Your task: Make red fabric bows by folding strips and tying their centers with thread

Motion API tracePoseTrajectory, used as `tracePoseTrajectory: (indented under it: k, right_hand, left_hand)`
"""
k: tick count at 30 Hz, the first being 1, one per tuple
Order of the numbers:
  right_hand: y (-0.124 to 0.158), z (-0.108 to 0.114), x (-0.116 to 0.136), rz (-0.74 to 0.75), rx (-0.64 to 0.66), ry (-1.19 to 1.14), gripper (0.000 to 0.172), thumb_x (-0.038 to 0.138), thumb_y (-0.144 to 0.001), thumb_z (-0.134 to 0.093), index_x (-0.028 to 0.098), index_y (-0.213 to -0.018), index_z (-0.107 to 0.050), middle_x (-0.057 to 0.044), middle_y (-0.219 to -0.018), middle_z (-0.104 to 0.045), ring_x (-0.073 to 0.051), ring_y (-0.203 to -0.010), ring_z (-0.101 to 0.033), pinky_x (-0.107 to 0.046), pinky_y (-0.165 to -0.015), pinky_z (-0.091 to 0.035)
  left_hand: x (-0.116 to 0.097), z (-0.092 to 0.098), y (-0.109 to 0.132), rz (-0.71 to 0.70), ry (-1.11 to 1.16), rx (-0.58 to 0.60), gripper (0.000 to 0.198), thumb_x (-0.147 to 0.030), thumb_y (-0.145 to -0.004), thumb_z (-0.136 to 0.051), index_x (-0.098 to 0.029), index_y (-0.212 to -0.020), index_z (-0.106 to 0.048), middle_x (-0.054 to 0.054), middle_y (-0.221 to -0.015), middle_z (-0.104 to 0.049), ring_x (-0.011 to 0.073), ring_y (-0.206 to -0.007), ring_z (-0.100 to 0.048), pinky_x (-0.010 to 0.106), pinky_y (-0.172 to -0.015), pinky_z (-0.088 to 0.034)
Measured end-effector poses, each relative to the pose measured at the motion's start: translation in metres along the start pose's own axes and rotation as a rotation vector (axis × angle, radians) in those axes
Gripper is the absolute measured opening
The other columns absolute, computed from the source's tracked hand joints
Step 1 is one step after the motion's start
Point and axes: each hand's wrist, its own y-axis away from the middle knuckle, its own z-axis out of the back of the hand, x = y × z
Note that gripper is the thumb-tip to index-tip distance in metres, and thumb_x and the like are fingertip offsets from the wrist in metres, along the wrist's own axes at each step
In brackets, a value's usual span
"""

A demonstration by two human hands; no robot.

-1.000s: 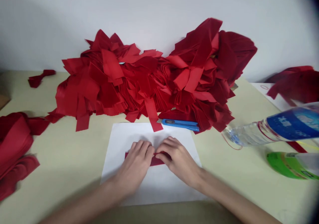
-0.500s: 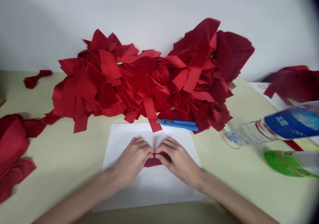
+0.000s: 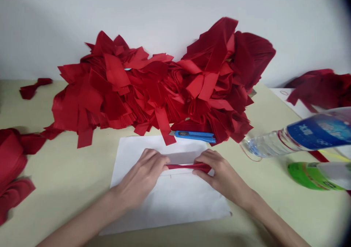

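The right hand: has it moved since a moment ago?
Yes, to the right: the right hand slid across the white paper, and now lies nearer the paper's right edge.

Flat, bright, diffuse light falls on a white wall [image 3: 175, 9] and a pale table [image 3: 46, 188] with no visible source, leaving soft grey shade on the wall at 9 o'clock and gentle shadows below the left hand [image 3: 139, 177] and right hand [image 3: 222, 173] on a white paper sheet [image 3: 175, 203]. A dark vignette curves in from 1 to 5 o'clock, where edge distortion stretches a plastic water bottle [image 3: 307, 137] and pale glare blurs its label. The red fabric strip [image 3: 189, 166] looks slightly soft.
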Motion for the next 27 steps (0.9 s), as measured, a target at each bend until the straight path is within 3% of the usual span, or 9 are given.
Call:
tracePoseTrajectory:
  k: [2, 6, 8, 11, 14, 18, 24, 27]
  right_hand:
    - [0.002, 0.003, -0.001, 0.007, 0.001, 0.005, 0.008, 0.02, -0.078, -0.066, 0.02, -0.085, -0.062, -0.004, -0.081, -0.064, -0.021, -0.079, -0.058, -0.036, -0.072, -0.05]
    - [0.0, 0.004, 0.007, 0.067, -0.005, -0.044, 0.037, 0.029, -0.076, -0.07, 0.022, -0.11, -0.057, -0.008, -0.104, -0.062, -0.024, -0.097, -0.056, -0.041, -0.083, -0.048]
    - [-0.005, 0.003, 0.016, 0.092, 0.014, -0.084, 0.042, 0.035, -0.077, -0.07, 0.023, -0.114, -0.056, -0.007, -0.107, -0.061, -0.024, -0.101, -0.055, -0.04, -0.085, -0.046]
    - [-0.016, -0.001, 0.03, 0.148, 0.069, -0.117, 0.029, 0.037, -0.079, -0.066, 0.021, -0.103, -0.061, -0.004, -0.097, -0.065, -0.021, -0.095, -0.056, -0.037, -0.086, -0.043]
    - [-0.025, -0.005, 0.038, 0.197, 0.1, -0.111, 0.009, 0.025, -0.087, -0.058, 0.02, -0.089, -0.065, -0.001, -0.079, -0.065, -0.017, -0.082, -0.055, -0.035, -0.081, -0.041]
    - [-0.029, -0.009, 0.037, 0.2, 0.103, -0.082, 0.014, 0.018, -0.089, -0.054, 0.018, -0.082, -0.066, 0.0, -0.072, -0.062, -0.017, -0.078, -0.053, -0.034, -0.078, -0.039]
    - [-0.028, -0.011, 0.032, 0.207, 0.128, -0.069, 0.015, 0.016, -0.089, -0.05, 0.018, -0.085, -0.065, 0.0, -0.072, -0.06, -0.016, -0.077, -0.052, -0.033, -0.078, -0.038]
    - [-0.028, -0.013, 0.034, 0.205, 0.132, -0.06, 0.015, 0.015, -0.089, -0.051, 0.016, -0.08, -0.063, 0.0, -0.071, -0.06, -0.015, -0.077, -0.051, -0.032, -0.078, -0.038]
  left_hand:
    - [-0.002, 0.0, -0.001, 0.009, 0.024, -0.007, 0.016, -0.008, -0.091, -0.038, -0.018, -0.096, -0.049, 0.004, -0.086, -0.058, 0.0192, -0.082, -0.049, 0.034, -0.071, -0.043]
    - [-0.004, -0.003, -0.002, 0.02, 0.039, 0.007, 0.013, -0.01, -0.092, -0.038, -0.02, -0.09, -0.047, 0.002, -0.084, -0.057, 0.0179, -0.081, -0.049, 0.031, -0.069, -0.044]
    - [-0.005, -0.004, -0.003, 0.017, 0.034, 0.023, 0.014, -0.01, -0.092, -0.038, -0.02, -0.089, -0.047, 0.002, -0.084, -0.056, 0.0181, -0.081, -0.049, 0.032, -0.068, -0.044]
    - [-0.005, -0.005, -0.003, -0.008, 0.027, 0.038, 0.014, -0.009, -0.092, -0.038, -0.02, -0.089, -0.046, 0.002, -0.084, -0.055, 0.0183, -0.08, -0.05, 0.032, -0.068, -0.044]
    - [-0.007, -0.005, -0.003, -0.018, 0.006, 0.043, 0.013, -0.009, -0.092, -0.038, -0.019, -0.091, -0.047, 0.003, -0.084, -0.055, 0.0184, -0.078, -0.049, 0.032, -0.069, -0.043]
    - [-0.009, -0.003, -0.006, -0.016, 0.021, 0.056, 0.011, -0.013, -0.093, -0.041, -0.018, -0.089, -0.05, 0.002, -0.082, -0.058, 0.018, -0.077, -0.052, 0.033, -0.069, -0.043]
    - [-0.01, 0.002, -0.014, 0.133, 0.13, 0.042, 0.003, -0.02, -0.087, -0.057, -0.019, -0.084, -0.057, 0.0, -0.081, -0.065, 0.0172, -0.076, -0.057, 0.033, -0.072, -0.044]
    - [-0.01, 0.0, -0.014, 0.113, 0.073, 0.061, 0.005, -0.022, -0.086, -0.059, -0.019, -0.082, -0.061, 0.0, -0.078, -0.066, 0.0176, -0.075, -0.057, 0.036, -0.074, -0.043]
